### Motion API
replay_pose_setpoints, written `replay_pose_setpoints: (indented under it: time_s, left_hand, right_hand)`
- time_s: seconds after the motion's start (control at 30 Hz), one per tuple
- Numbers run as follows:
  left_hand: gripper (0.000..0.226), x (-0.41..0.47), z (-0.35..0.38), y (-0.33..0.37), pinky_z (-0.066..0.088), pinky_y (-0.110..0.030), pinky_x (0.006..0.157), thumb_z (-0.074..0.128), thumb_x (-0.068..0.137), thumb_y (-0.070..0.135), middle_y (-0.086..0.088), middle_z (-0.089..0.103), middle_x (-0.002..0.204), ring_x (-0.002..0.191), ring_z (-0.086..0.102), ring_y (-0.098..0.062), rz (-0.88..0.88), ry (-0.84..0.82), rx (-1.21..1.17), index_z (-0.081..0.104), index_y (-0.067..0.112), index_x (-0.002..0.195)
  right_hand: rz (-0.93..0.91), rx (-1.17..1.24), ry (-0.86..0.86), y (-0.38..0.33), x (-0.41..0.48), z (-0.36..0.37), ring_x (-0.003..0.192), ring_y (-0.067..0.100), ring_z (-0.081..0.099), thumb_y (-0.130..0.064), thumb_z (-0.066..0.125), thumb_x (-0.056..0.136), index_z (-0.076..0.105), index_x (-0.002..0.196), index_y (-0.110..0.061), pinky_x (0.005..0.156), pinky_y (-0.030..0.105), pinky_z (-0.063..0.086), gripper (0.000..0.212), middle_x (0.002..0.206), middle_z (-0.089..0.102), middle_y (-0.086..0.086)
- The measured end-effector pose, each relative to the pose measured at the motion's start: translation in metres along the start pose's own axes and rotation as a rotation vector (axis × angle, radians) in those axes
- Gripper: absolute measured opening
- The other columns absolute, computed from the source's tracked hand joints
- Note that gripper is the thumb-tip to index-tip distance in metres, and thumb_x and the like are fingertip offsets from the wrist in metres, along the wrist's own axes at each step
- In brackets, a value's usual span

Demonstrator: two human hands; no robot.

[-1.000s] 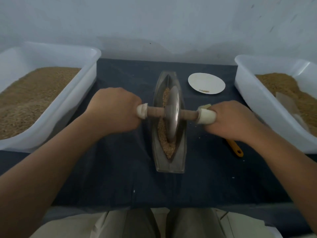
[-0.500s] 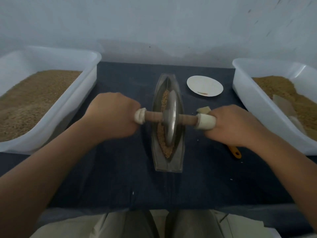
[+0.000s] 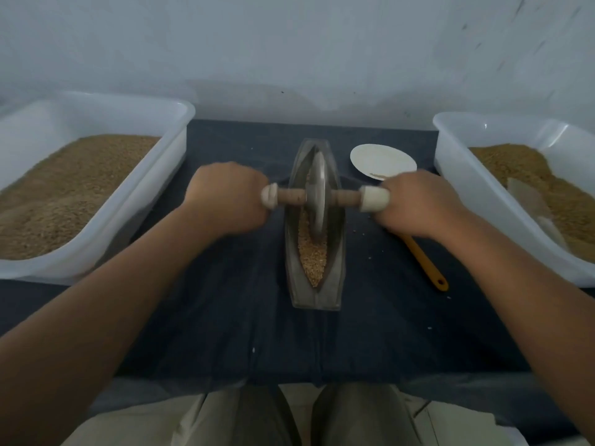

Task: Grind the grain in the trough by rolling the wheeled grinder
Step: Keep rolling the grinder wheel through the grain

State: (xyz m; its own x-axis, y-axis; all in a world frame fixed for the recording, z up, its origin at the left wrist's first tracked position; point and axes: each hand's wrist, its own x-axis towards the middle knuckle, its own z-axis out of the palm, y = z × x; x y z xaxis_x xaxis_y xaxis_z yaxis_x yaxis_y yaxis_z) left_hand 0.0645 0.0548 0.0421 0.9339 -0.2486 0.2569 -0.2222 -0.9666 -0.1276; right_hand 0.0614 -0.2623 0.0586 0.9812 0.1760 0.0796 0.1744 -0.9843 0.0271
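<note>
Wheeled grinder (image 3: 318,196) farther up grain-filled trough (image 3: 338,252)

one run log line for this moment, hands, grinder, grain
left hand: gripping axle | right hand: gripping axle | grinder wheel: in trough, far half | grain: near half exposed

I see the trough (image 3: 315,278) at frame centre, grain (image 3: 313,255) in it — bins (image 3: 96,226) at both edges, plate (image 3: 383,160) upper right of the trough.
</note>
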Motion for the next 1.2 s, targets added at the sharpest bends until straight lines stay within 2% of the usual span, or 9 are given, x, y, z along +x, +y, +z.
replay_pose_setpoints:
  time_s: [0.17,0.3,0.5,0.6,0.73,0.9,1.0,1.1,1.2]
  left_hand:
    - [0.04,-0.067,0.003,-0.006,0.021,-0.019,0.048,0.051,0.086,0.053,0.014,0.033,0.048,0.038,0.033,-0.009,0.113,0.274,-0.04,0.03,0.032,0.059]
    - [0.036,-0.016,0.014,-0.004,0.025,-0.023,0.05,0.052,0.086,0.054,0.011,0.044,0.056,0.048,0.044,-0.017,0.033,0.164,0.036,0.045,0.028,0.062]
    - [0.058,0.032,0.017,0.001,0.027,-0.025,0.051,0.044,0.089,0.075,0.007,0.05,0.059,0.05,0.043,-0.017,-0.063,0.167,0.003,0.052,0.025,0.061]
    - [0.048,-0.017,0.024,0.003,0.041,-0.029,0.052,0.051,0.1,0.055,0.005,0.055,0.062,0.051,0.053,-0.023,-0.057,0.251,-0.021,0.049,0.021,0.065]
    - [0.042,-0.075,0.025,-0.005,0.025,-0.026,0.049,0.054,0.101,0.041,0.003,0.043,0.056,0.044,0.039,-0.023,0.105,0.498,-0.073,0.043,0.023,0.064]
    - [0.043,-0.03,0.023,0.001,0.035,-0.028,0.049,0.06,0.099,0.043,0.001,0.053,0.059,0.046,0.049,-0.027,0.031,0.358,-0.055,0.045,0.022,0.065]
    - [0.053,0.017,0.016,0.002,0.045,-0.031,0.054,0.037,0.091,0.07,0.0,0.059,0.067,0.055,0.05,-0.025,-0.05,0.24,-0.062,0.042,0.023,0.065]
    - [0.075,0.032,0.011,0.005,0.039,-0.029,0.055,0.01,0.072,0.083,0.001,0.057,0.066,0.059,0.054,-0.027,-0.077,0.197,-0.088,0.052,0.022,0.067]
    - [0.051,0.0,0.015,0.003,0.045,-0.029,0.055,0.037,0.091,0.067,0.006,0.051,0.061,0.054,0.054,-0.024,-0.014,0.199,-0.025,0.042,0.024,0.064]
  right_hand:
    - [-0.186,0.1,0.255,-0.005,-0.064,0.003,0.047,0.016,0.05,-0.061,0.049,0.074,0.048,0.063,-0.042,0.045,0.023,0.034,0.022,0.049,0.045,-0.017]
    - [-0.023,-0.003,0.217,-0.006,-0.025,0.013,0.058,0.023,0.054,-0.051,0.071,0.079,0.058,0.07,-0.03,0.051,0.03,0.038,0.027,0.057,0.051,-0.01]
    - [0.048,-0.005,0.192,-0.014,0.017,0.0,0.069,0.026,0.057,-0.037,0.069,0.088,0.054,0.069,-0.025,0.059,0.035,0.043,0.027,0.066,0.054,-0.005]
    - [-0.009,-0.076,0.324,-0.013,-0.017,0.004,0.056,0.025,0.052,-0.039,0.073,0.083,0.058,0.07,-0.023,0.05,0.028,0.036,0.026,0.059,0.053,-0.005]
    - [-0.16,0.01,0.488,-0.009,-0.064,0.017,0.055,0.03,0.06,-0.038,0.076,0.083,0.066,0.074,-0.022,0.048,0.035,0.045,0.022,0.062,0.063,0.0]
    - [-0.018,-0.048,0.415,-0.011,-0.03,0.021,0.054,0.029,0.056,-0.04,0.078,0.08,0.057,0.07,-0.022,0.048,0.03,0.042,0.03,0.058,0.053,-0.005]
    - [0.044,-0.034,0.351,-0.015,0.012,0.01,0.058,0.026,0.052,-0.039,0.069,0.086,0.054,0.069,-0.022,0.052,0.031,0.037,0.028,0.06,0.049,-0.006]
    - [0.047,-0.019,0.245,-0.017,0.025,-0.004,0.061,0.022,0.049,-0.042,0.065,0.09,0.058,0.07,-0.024,0.055,0.031,0.034,0.028,0.063,0.049,-0.006]
    - [0.031,-0.039,0.164,-0.014,-0.008,-0.003,0.063,0.022,0.053,-0.044,0.067,0.086,0.06,0.072,-0.027,0.054,0.031,0.035,0.022,0.063,0.052,-0.009]
